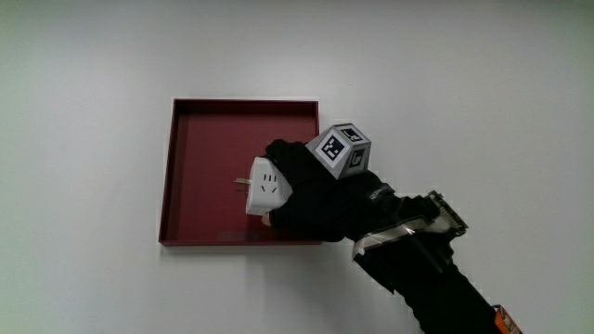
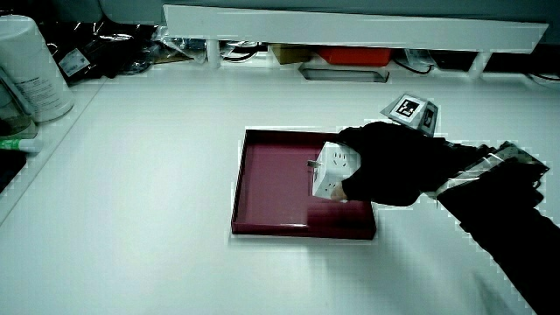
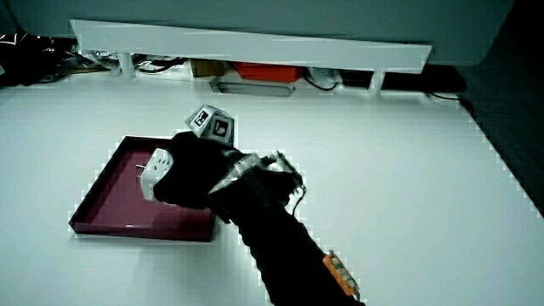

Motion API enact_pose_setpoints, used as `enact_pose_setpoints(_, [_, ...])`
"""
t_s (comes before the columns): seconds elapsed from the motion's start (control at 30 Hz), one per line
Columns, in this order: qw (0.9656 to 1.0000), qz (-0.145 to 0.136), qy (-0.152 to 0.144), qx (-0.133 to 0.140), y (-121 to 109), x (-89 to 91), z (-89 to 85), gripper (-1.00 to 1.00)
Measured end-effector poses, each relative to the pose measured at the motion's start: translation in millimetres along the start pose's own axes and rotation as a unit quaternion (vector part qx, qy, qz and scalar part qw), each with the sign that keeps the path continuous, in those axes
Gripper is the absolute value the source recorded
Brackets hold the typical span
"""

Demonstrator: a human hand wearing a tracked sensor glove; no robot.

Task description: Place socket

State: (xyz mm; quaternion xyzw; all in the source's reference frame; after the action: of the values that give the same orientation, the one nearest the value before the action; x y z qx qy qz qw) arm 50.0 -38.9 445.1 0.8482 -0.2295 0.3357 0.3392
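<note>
White worktop (image 1: pixel 93 74) carries a red tray (image 1: pixel 200 167); the hand (image 1: pixel 311 195) grips the white socket (image 1: pixel 267 183) over the tray, toward its 3 o'clock wall. I would lower it flat, then release.

Hands (image 1: pixel 311 195) cover the part of the socket (image 1: pixel 267 184) nearest the person, plus the red tray (image 1: pixel 200 172) floor and rim under them. Can't tell if socket touches tray floor. Forearm (image 1: pixel 436 283) cut off at pic edge in main view and both side views. Cube (image 1: pixel 340 150) pattern too small to read.
</note>
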Motion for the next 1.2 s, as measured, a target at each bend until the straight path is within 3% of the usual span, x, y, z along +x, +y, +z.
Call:
enact_pose_setpoints(0.07, [0.9998, -0.009, -0.014, -0.008, 6, 2.3, -7.1, 0.00])
enact_pose_setpoints(0.1, [0.9999, -0.007, -0.004, -0.012, 8, 1.1, -9.0, 0.00])
enact_pose_setpoints(0.13, [0.9997, -0.016, -0.017, -0.012, 11, 3.8, -13.0, 0.00])
enact_pose_setpoints(0.3, [0.9991, -0.033, -0.014, -0.023, 22, 10.7, -24.5, 0.00])
enact_pose_setpoints(0.5, [0.9962, -0.059, -0.046, -0.044, 33, 15.8, -39.3, 0.00])
enact_pose_setpoints(0.67, [0.9966, -0.060, -0.033, -0.045, 34, 18.8, -39.3, 0.00])
enact_pose_setpoints(0.7, [0.9956, -0.074, -0.030, -0.049, 36, 24.5, -42.2, 0.00])
enact_pose_setpoints(1.1, [0.9959, -0.071, -0.005, -0.055, 33, 28.8, -41.9, 0.00])
enact_pose_setpoints(1.2, [0.9960, -0.066, -0.003, -0.060, 33, 32.1, -43.1, -0.19])
